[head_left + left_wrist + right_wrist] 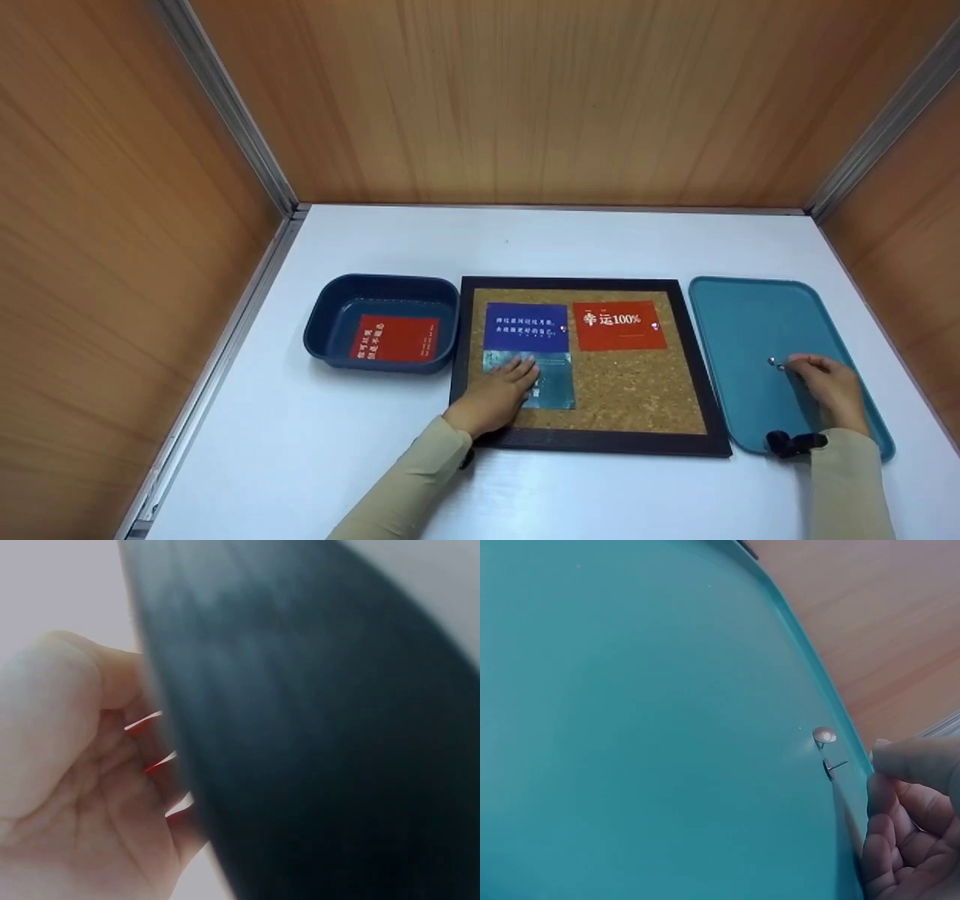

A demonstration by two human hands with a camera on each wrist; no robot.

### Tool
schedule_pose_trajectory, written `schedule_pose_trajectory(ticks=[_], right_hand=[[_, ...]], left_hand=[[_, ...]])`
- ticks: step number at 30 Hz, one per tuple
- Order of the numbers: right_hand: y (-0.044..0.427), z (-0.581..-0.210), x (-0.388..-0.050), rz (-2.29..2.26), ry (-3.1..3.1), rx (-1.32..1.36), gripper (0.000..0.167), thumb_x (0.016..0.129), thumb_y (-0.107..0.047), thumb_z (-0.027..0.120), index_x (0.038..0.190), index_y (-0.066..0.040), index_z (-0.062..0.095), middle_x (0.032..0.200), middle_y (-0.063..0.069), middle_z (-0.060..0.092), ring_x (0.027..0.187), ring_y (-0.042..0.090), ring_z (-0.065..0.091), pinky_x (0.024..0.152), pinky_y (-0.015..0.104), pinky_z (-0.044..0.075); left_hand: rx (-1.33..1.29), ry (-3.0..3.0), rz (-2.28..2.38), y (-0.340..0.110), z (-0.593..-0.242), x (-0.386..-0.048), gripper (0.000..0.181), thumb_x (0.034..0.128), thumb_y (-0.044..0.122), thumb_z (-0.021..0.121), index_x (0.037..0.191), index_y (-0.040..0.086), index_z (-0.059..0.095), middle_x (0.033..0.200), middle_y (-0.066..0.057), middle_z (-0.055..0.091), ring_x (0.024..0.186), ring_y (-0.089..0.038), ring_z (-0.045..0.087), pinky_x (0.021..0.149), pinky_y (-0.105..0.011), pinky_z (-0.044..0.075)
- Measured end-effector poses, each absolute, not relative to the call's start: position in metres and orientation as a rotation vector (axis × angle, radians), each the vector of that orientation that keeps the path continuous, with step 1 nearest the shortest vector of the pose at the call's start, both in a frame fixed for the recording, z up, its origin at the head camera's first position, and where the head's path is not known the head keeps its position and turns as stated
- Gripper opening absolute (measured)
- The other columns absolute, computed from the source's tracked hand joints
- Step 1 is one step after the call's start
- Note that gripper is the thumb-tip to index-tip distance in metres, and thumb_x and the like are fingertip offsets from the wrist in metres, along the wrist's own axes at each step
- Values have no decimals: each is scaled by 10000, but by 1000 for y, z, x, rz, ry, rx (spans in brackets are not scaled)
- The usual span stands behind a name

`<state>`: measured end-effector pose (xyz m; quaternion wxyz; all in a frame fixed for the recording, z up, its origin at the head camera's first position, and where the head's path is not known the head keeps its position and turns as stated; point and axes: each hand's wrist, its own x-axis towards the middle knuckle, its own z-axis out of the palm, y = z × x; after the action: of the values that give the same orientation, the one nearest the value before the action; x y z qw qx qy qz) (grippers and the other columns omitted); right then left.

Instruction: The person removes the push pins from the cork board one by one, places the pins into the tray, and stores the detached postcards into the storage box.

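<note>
Left grip (495, 394): fingers extended, laid on the teal card (556, 375) at the lower left of the cork board (637, 390); the hand covers part of the card's print. Right grip (832, 386): fingers curled, thumb and forefinger tips close together over the green tray (750, 315); whether anything is pinched between them cannot be told. Two metal pins (824, 736) lie close together on the tray, just beside these fingertips.

Surroundings: the blue card (517, 313) adjoins the teal card's upper edge; the red card (619, 341) is to its right. Each carries one pin near its right edge. The board's dark frame (600, 441) stands between the left grip and the tray. A blue basin (382, 367), left of the frame, contains a second red card (405, 337). Wood-grain panels (525, 97) bound the table (285, 480) at rear and sides. A dark band (322, 720) blocks most of the left wrist view.
</note>
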<state>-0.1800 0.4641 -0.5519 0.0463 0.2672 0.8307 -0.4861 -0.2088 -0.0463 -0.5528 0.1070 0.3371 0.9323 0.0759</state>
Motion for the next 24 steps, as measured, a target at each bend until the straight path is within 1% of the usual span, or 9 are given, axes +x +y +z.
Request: schedule_pose_trajectory(ticks=[4, 10, 16, 17, 18, 23, 24], right_hand=[[465, -550, -180, -1547, 2494, 813, 245, 944, -459, 537, 1031, -243, 613, 858, -263, 505, 849, 15, 466, 699, 150, 450], [465, -544, -183, -1680, 2408, 836, 210, 935, -461, 561, 990, -263, 604, 843, -226, 538, 814, 14, 506, 687, 138, 485], [459, -535, -187, -1836, 2315, 773, 330, 911, -454, 608, 1095, -181, 585, 850, -197, 584, 799, 14, 551, 695, 151, 504], [457, -534, -188, -1871, 2291, 756, 324, 910, -442, 616, 1097, -179, 581, 852, -189, 594, 797, 14, 562, 695, 153, 508], [455, -532, -189, -1916, 2256, 746, 298, 907, -426, 628, 1083, -189, 586, 852, -179, 606, 793, 16, 572, 693, 154, 512], [442, -522, -194, -2184, 2040, 657, 28, 928, -265, 640, 952, -255, 650, 855, -125, 669, 802, 27, 632, 703, 176, 550], [439, -519, -195, -2220, 2010, 635, 29, 930, -245, 637, 937, -263, 660, 860, -120, 676, 810, 27, 639, 707, 178, 555]], left_hand=[[1002, 2746, 215, -46, -553, -209, 470, 1047, 248, 388, 1505, 159, 336, 1574, -17, 292, 1453, -209, 280, 1156, -412, 328], [990, 2743, 226, -46, -552, -208, 474, 1046, 252, 389, 1508, 165, 329, 1575, -10, 288, 1457, -214, 269, 1164, -409, 316], [975, 2733, 216, -46, -552, -208, 477, 1050, 263, 375, 1515, 176, 312, 1581, -1, 271, 1464, -214, 250, 1170, -414, 303], [971, 2732, 217, -46, -552, -208, 478, 1050, 264, 373, 1516, 178, 309, 1582, 1, 266, 1465, -213, 245, 1171, -416, 300], [968, 2730, 223, -46, -552, -208, 478, 1050, 265, 373, 1516, 177, 309, 1583, 0, 264, 1466, -213, 242, 1172, -419, 297], [959, 2733, 236, -46, -552, -208, 476, 1049, 268, 375, 1512, 176, 320, 1580, 1, 271, 1465, -214, 245, 1165, -439, 307], [959, 2733, 238, -46, -552, -208, 475, 1049, 267, 374, 1512, 175, 321, 1579, 0, 272, 1465, -215, 246, 1164, -441, 307]])
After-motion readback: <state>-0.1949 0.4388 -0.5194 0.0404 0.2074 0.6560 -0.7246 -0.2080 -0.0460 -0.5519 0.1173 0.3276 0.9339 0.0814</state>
